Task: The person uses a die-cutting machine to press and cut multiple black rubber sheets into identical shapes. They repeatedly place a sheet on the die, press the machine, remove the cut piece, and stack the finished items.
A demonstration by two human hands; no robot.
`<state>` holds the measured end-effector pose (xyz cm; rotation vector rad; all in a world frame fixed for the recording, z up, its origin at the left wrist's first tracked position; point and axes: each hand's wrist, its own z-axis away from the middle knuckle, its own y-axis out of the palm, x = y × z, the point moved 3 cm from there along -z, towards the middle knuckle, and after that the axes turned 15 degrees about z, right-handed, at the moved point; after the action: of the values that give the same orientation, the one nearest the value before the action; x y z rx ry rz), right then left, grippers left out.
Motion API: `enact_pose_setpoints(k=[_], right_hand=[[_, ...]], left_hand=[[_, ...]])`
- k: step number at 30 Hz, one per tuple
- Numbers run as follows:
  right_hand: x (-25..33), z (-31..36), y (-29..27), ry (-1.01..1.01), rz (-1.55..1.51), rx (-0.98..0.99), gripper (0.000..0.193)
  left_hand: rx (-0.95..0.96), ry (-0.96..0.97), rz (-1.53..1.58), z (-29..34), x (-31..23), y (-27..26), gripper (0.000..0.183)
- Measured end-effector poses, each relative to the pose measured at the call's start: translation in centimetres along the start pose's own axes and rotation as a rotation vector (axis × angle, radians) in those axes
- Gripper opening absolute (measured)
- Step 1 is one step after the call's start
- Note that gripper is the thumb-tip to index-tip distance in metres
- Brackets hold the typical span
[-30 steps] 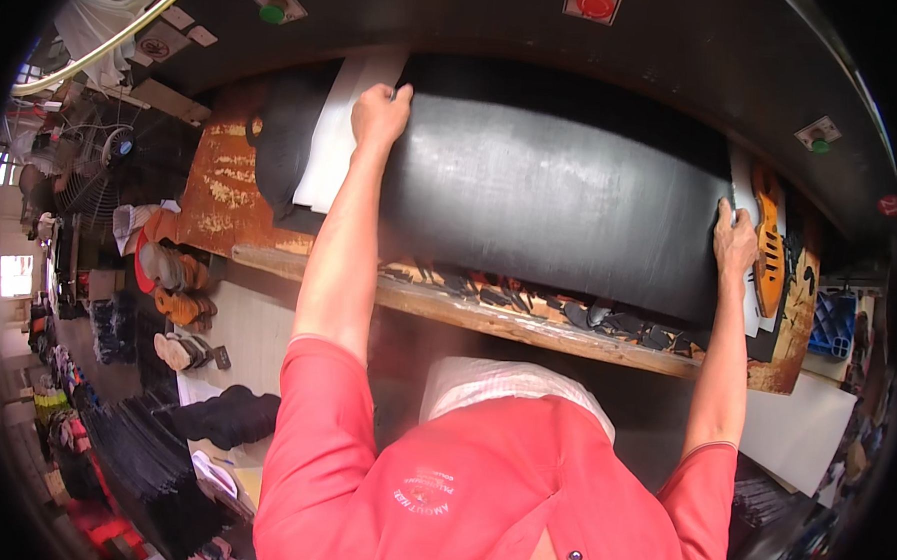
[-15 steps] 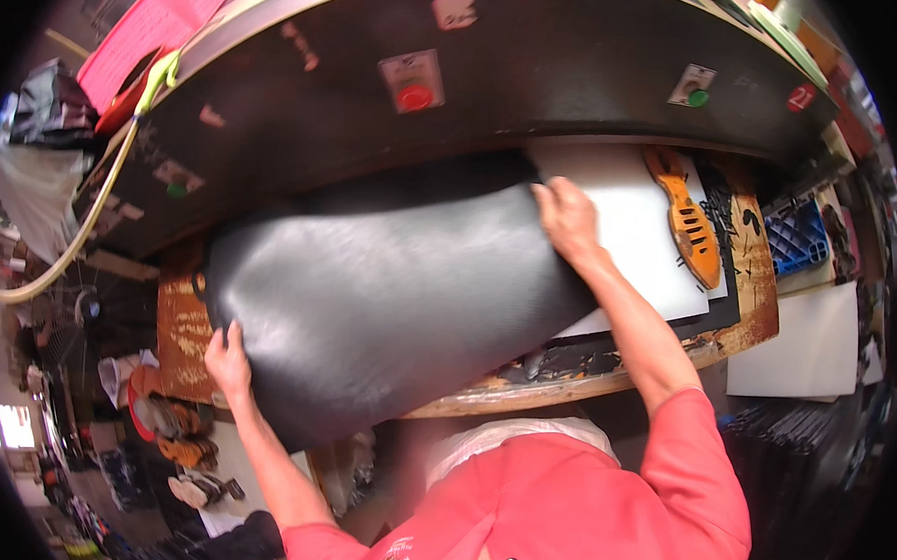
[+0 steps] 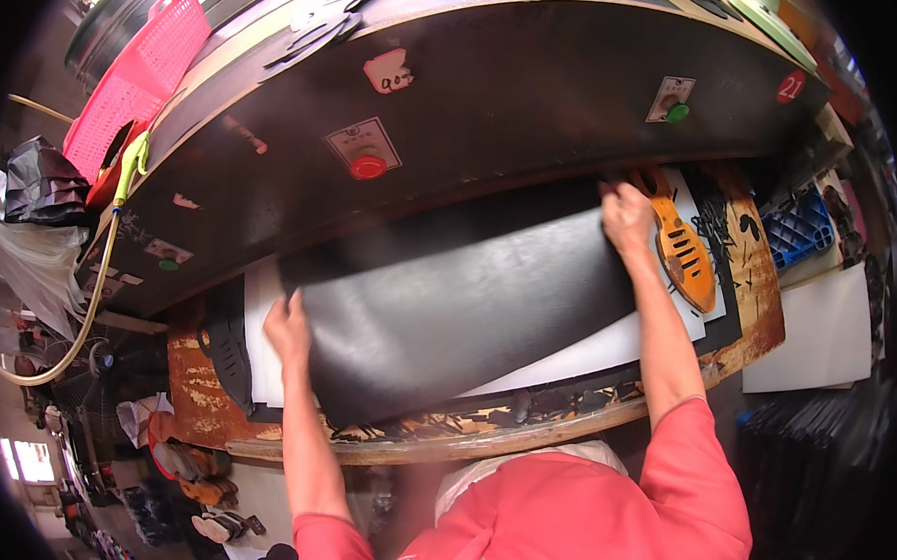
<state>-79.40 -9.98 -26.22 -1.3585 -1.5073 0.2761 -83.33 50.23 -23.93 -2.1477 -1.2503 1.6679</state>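
A large, smooth black sheet stretches between my hands over the wooden worktable. My left hand is closed on its left end, and my right hand pinches its far right corner. Beneath the sheet lies a white board, showing along the near side and at both ends. Just right of my right hand, an orange slotted, sole-shaped die rests on the board. The sheet's far edge lies in shadow under the machine's dark front panel.
The dark machine panel spans the far side, with a red button and a green button. Black slotted offcuts lie at the table's left. A blue crate stands at the right, and a pale hose hangs at the left.
Both hands have shifted the black sheet to the right, close to the orange die. White board and black offcuts now show at its left end. The view has turned slightly.
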Motion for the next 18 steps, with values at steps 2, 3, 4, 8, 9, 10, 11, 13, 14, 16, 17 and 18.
enact_pose_setpoints(k=[2, 3, 4, 8, 9, 10, 11, 13, 14, 16, 17, 18], right_hand=[[-2.1, 0.5, -1.2, 0.003, 0.153, -0.007, 0.030], [-2.6, 1.0, -1.4, 0.000, 0.234, -0.004, 0.030], [-2.7, 1.5, -1.3, -0.051, 0.310, -0.023, 0.028], [-1.8, 3.2, -0.5, -0.059, 0.426, -0.058, 0.026], [-1.7, 3.4, -0.2, -0.023, 0.426, -0.007, 0.026], [-1.3, 3.7, -0.1, -0.029, 0.434, -0.009, 0.026], [-0.9, 3.8, 0.0, -0.053, 0.435, -0.024, 0.026], [-0.4, 3.7, -0.1, -0.049, 0.400, -0.081, 0.026], [-0.1, 3.7, -0.1, -0.048, 0.382, -0.081, 0.025], [-0.1, 3.4, -0.4, -0.022, 0.362, -0.002, 0.028], [-0.2, 3.3, -0.9, -0.022, 0.343, 0.029, 0.030], [-0.5, 3.1, -1.3, -0.034, 0.342, 0.128, 0.032]], left_hand=[[-0.016, 0.107, -0.040, -1.5, -1.3, 3.6, 0.038], [-0.026, 0.232, -0.113, -1.9, -1.9, 4.6, 0.039], [0.006, 0.115, -0.213, -2.5, -1.5, 5.0, 0.040], [-0.049, 0.196, -0.211, -3.5, -0.9, 4.4, 0.041], [-0.069, 0.244, -0.203, -3.7, -0.8, 4.2, 0.041], [-0.051, 0.177, -0.211, -3.8, -0.3, 4.3, 0.039], [-0.062, 0.189, -0.206, -4.0, 0.0, 4.3, 0.037], [-0.084, 0.222, -0.325, -4.3, 0.3, 4.9, 0.030], [-0.098, 0.233, -0.372, -4.5, 0.5, 5.2, 0.030], [-0.089, 0.199, -0.451, -4.7, 1.0, 5.6, 0.031], [-0.091, 0.156, -0.515, -4.6, 1.3, 5.6, 0.031], [-0.085, 0.198, -0.458, -4.4, 1.4, 5.5, 0.034]])
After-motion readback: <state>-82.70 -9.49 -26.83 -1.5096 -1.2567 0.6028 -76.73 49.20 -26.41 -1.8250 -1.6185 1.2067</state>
